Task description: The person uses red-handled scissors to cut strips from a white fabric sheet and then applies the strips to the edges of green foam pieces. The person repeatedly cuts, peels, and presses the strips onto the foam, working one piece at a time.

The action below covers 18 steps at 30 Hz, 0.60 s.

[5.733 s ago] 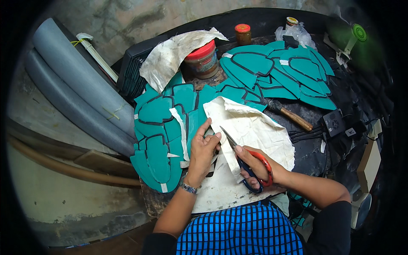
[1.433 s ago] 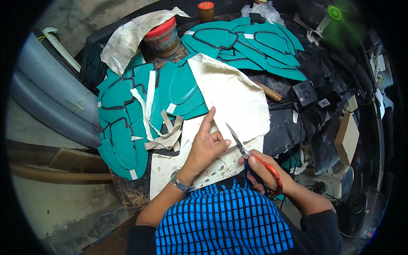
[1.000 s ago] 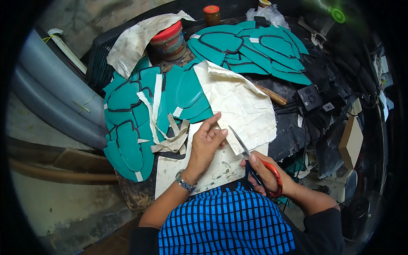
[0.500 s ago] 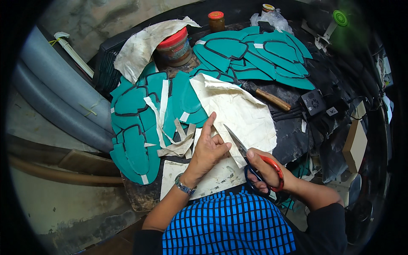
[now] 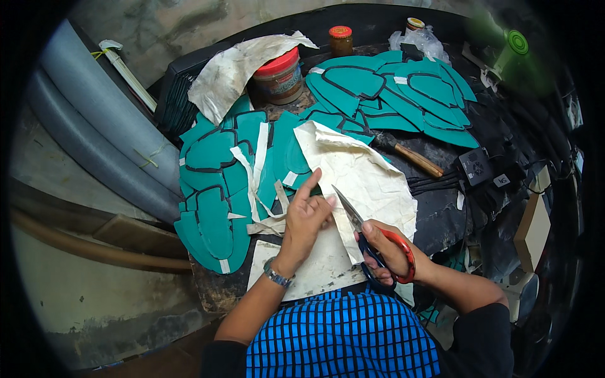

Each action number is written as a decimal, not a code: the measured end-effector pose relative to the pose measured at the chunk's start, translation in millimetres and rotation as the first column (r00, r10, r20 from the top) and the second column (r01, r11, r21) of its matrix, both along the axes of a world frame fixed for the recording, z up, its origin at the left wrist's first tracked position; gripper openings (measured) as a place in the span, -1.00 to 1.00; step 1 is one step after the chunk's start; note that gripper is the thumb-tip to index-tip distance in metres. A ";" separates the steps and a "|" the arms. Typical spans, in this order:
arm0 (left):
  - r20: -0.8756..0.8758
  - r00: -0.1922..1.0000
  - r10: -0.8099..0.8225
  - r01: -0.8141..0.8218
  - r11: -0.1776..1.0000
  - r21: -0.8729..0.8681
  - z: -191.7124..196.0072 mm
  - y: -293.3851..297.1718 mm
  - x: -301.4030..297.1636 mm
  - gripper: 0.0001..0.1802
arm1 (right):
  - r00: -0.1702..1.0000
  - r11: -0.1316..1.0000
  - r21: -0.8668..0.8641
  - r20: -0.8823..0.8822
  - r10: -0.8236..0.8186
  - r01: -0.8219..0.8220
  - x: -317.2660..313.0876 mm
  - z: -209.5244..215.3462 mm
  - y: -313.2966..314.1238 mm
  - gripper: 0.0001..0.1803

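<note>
left hand point(image 5: 307, 217): index finger raised, palm down | right hand point(image 5: 389, 252): fingers curled closed, gripping

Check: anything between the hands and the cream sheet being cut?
Nothing visible. The left hand presses directly on the cream sheet; the right hand holds the red-handled scissors, whose blades already meet the sheet's edge.
</note>
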<state>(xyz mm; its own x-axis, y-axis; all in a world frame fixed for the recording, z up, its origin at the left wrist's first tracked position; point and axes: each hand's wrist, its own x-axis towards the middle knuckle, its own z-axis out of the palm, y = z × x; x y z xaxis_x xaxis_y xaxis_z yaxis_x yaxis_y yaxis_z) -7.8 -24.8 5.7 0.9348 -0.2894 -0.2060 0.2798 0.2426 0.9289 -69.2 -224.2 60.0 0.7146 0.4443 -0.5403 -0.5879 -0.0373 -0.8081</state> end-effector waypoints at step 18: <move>-0.004 0.996 -0.093 0.092 0.990 -0.103 1.3 14.1 21.6 0.04 | 0.997 0.998 0.024 0.053 -0.061 0.059 36.3 -10.0 23.4 -0.21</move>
